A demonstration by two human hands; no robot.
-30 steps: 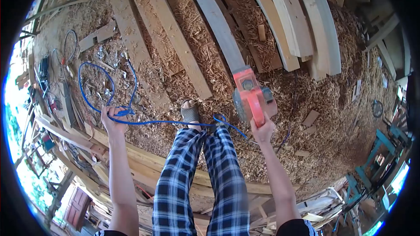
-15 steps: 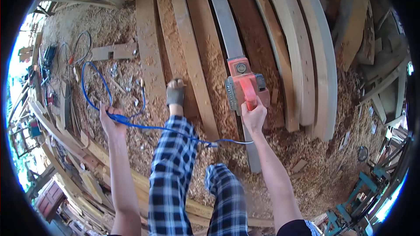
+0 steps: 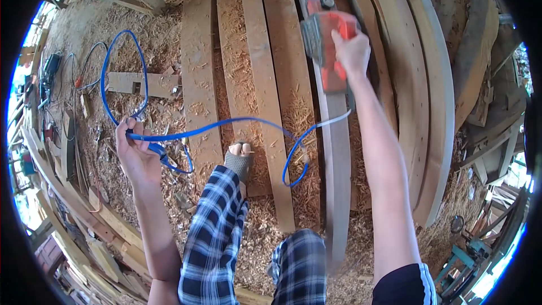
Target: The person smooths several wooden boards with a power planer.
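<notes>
My right hand (image 3: 353,53) grips the handle of a red electric planer (image 3: 333,36), which rests on a narrow greyish wooden beam (image 3: 337,181). A white-and-blue lead trails from the tool's rear. In my left hand (image 3: 137,147), at the left, the fingers are closed around a blue power cord (image 3: 197,131). The cord loops upward above that hand and runs across the boards to the planer. A blue connector (image 3: 157,149) hangs just below my left fingers.
Several long boards (image 3: 199,79) lie side by side, strewn with shavings. Curved beams (image 3: 435,96) sit to the right. My foot (image 3: 239,161) is on a board. A mortised timber piece (image 3: 144,83), another dark power tool (image 3: 52,63) and stacked lumber (image 3: 96,214) are at the left.
My right hand has pushed the planer forward along the beam, away from me. The blue cord has lifted and looped more, and my left hand has shifted slightly left with it. The view has moved too.
</notes>
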